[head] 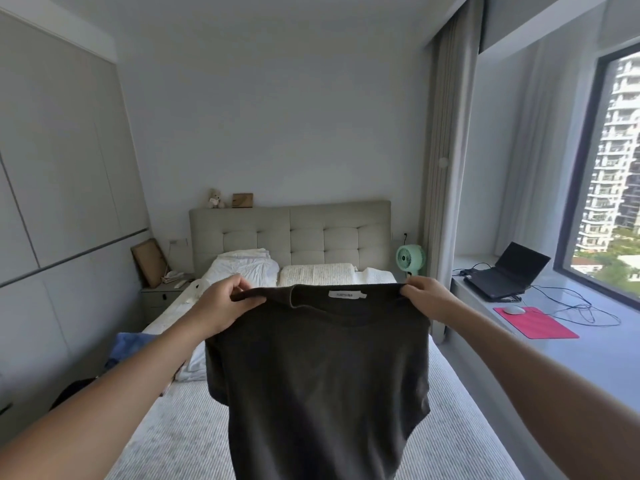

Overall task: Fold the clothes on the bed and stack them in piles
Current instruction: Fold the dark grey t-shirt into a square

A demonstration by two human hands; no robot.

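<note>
A dark brown T-shirt (318, 375) with a white neck label hangs spread in the air above the bed (187, 431). My left hand (221, 303) pinches its left shoulder, and my right hand (427, 301) pinches its right shoulder, both at about the same height. The shirt's lower part runs out of the frame at the bottom. On the bed's left side lie a blue garment (130, 348), a white garment (195, 365) and a dark one (74, 393), partly hidden by my left arm.
Two pillows (277, 271) lie at the padded headboard (291, 233). A nightstand (161, 299) stands at the left, a green fan (410, 259) at the right. The window ledge holds a laptop (502, 275), a red mouse pad (535, 322) with a mouse, and cables.
</note>
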